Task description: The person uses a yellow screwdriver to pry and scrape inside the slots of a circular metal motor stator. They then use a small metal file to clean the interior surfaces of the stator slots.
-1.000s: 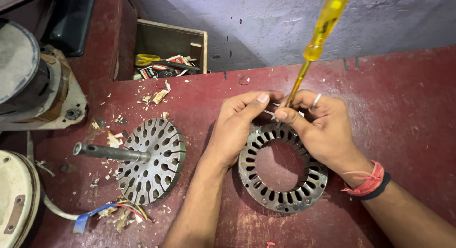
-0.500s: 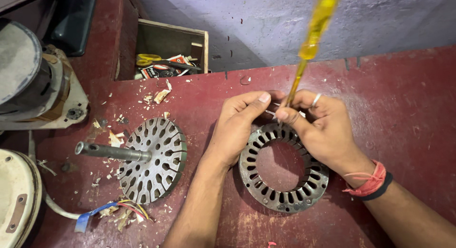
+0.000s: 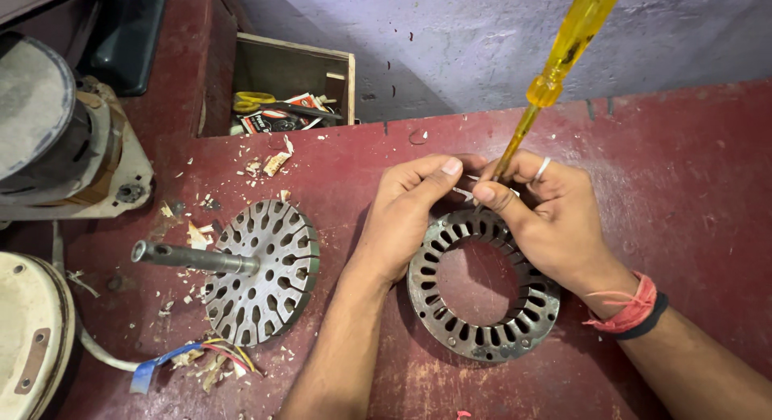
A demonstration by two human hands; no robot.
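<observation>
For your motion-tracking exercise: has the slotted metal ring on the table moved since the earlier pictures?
No. The slotted ring lies at the same spot beside the rotor disc.

The scene is evenly and softly lit, only faint shadows are cast beside the hands (image 3: pixel 482 219), and slight wide-angle bending is seen at the edges.
</observation>
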